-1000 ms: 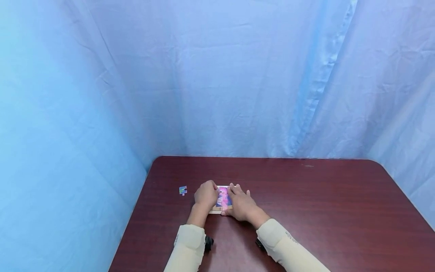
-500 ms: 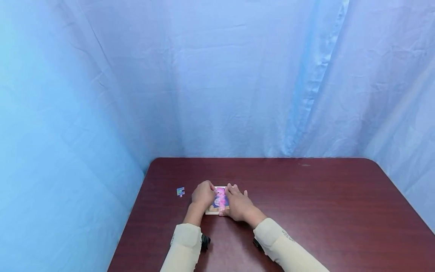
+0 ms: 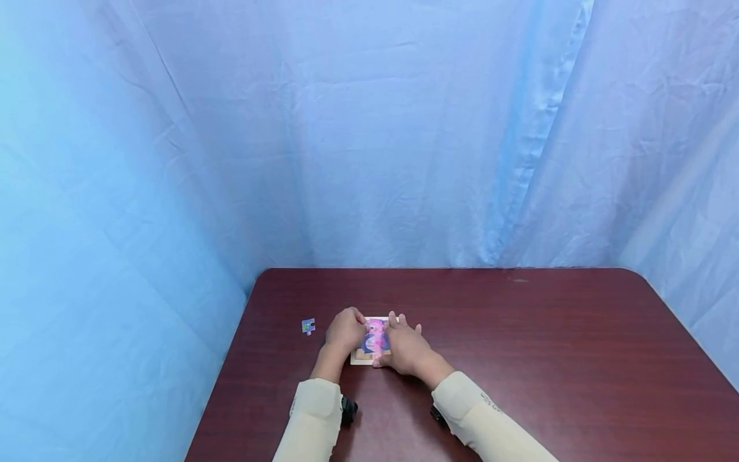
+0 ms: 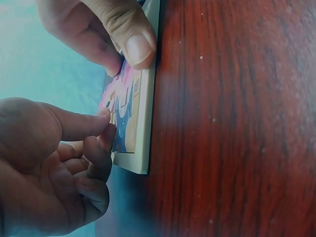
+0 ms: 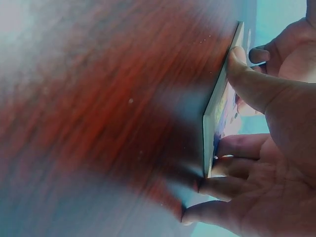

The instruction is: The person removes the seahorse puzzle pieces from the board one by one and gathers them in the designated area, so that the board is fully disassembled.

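Note:
A small jigsaw puzzle (image 3: 376, 344) in a pale tray frame (image 3: 362, 362) lies flat on the table; its picture shows pink, blue and tan. My left hand (image 3: 346, 330) is at its left side, thumb and index fingertips pinching a thin puzzle piece (image 4: 113, 112) against the picture. Most of that piece is hidden by the fingers. My right hand (image 3: 408, 350) rests over the right side, its thumb (image 4: 139, 51) pressing the near rim. Its fingers are spread, some on the picture, others reaching past the frame to the table.
One loose blue puzzle piece (image 3: 308, 326) with a tab and a notch lies left of the left hand. The dark red wooden table (image 3: 548, 359) extends far to the right. Light blue curtains (image 3: 369, 141) hang behind and on both sides.
The view has shifted slightly. The left fingers stay at the puzzle's left part with only small motion. The right hand keeps its place on the frame.

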The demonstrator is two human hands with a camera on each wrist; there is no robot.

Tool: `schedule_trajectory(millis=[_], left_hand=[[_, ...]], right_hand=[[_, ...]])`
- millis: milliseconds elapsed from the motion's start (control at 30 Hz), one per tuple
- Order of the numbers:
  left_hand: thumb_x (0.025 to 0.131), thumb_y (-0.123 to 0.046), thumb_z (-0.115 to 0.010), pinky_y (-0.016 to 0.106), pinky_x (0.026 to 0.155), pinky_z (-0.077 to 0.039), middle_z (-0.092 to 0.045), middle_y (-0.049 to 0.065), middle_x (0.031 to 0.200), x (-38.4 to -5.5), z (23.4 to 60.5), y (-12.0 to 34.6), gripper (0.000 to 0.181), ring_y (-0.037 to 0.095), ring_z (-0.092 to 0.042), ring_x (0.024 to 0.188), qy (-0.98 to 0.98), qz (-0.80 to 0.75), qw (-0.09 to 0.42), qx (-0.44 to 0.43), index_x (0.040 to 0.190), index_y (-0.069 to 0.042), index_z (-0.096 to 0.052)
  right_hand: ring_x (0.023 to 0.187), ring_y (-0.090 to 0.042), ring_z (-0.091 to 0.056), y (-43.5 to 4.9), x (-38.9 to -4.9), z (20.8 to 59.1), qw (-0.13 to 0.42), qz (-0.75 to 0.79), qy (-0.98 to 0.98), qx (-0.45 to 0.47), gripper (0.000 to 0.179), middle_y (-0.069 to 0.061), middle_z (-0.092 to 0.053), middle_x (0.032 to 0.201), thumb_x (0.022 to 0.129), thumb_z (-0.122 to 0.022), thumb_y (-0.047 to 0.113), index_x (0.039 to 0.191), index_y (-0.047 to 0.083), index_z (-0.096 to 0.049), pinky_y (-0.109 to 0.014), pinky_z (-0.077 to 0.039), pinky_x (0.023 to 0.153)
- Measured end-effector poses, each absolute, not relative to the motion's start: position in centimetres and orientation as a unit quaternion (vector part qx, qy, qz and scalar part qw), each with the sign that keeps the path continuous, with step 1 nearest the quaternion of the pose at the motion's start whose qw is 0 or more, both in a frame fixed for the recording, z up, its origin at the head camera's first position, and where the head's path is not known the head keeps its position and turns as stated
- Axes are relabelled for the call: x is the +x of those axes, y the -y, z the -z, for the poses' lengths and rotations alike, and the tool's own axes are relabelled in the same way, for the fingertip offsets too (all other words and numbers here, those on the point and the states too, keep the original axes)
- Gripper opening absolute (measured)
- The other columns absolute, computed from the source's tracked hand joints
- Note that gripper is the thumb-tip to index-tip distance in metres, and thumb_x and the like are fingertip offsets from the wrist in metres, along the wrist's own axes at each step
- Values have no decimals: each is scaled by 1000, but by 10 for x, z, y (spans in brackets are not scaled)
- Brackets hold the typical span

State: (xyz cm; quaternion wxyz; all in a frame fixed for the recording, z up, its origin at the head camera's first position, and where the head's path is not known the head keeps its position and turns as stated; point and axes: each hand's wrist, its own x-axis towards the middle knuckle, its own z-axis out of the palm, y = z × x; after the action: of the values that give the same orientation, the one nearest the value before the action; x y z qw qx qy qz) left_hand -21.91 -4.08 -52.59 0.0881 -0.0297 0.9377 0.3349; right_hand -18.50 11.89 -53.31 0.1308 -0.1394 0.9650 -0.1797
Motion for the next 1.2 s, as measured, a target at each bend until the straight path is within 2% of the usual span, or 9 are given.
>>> schedule_trajectory(millis=[167, 400, 500, 667, 800, 1033, 1200], left_hand=[[98, -13, -71, 36, 71, -47, -63, 5, 82, -218, 527, 40, 10, 19, -58, 74, -936, -337, 93, -32, 91, -12, -65], [98, -13, -72, 34, 68, -45, -62, 5, 80, -216, 527, 42, 11, 19, -57, 72, -935, -340, 93, -32, 91, -12, -65], [98, -14, -72, 33, 68, -45, -61, 5, 79, -217, 527, 42, 11, 19, -57, 71, -935, -341, 93, -28, 90, -12, -65], [97, -13, -73, 34, 69, -45, -61, 4, 78, -218, 527, 43, 12, 19, -57, 72, -937, -338, 84, -20, 88, -12, -65], [96, -13, -73, 34, 67, -43, -60, 3, 77, -219, 528, 43, 14, 18, -56, 71, -937, -340, 81, -15, 86, -13, -64], [98, -12, -72, 31, 63, -41, -57, 2, 74, -218, 528, 46, 14, 17, -55, 68, -929, -358, 89, -6, 86, -12, -65], [98, -12, -72, 30, 63, -40, -56, 2, 74, -217, 529, 49, 12, 17, -54, 68, -926, -367, 87, 5, 88, -11, -66]], right_hand=[[156, -49, -36, -119, -186, 534, 113, 211, -962, -133, 96, -33, -37, 165, 82, -90, 43, 150, -10, -50, -74, -37, 115], [154, -49, -39, -118, -187, 534, 105, 221, -961, -128, 112, -35, -40, 162, 78, -94, 44, 155, -14, -37, -74, -38, 114], [152, -50, -42, -118, -188, 533, 99, 225, -961, -127, 114, -34, -44, 160, 75, -95, 44, 156, -10, -37, -76, -39, 112], [148, -54, -44, -119, -188, 533, 92, 233, -958, -143, 101, -35, -47, 158, 74, -97, 40, 154, 8, -44, -81, -39, 106], [149, -57, -41, -119, -187, 531, 100, 216, -959, -156, 92, -37, -42, 160, 76, -94, 39, 153, 15, -50, -85, -38, 104], [151, -57, -39, -116, -185, 530, 107, 197, -960, -169, 65, -35, -40, 162, 83, -89, 40, 139, 15, -67, -86, -38, 101], [152, -56, -37, -116, -185, 530, 114, 194, -960, -167, 60, -34, -38, 163, 86, -86, 41, 137, 14, -69, -86, -37, 104]])
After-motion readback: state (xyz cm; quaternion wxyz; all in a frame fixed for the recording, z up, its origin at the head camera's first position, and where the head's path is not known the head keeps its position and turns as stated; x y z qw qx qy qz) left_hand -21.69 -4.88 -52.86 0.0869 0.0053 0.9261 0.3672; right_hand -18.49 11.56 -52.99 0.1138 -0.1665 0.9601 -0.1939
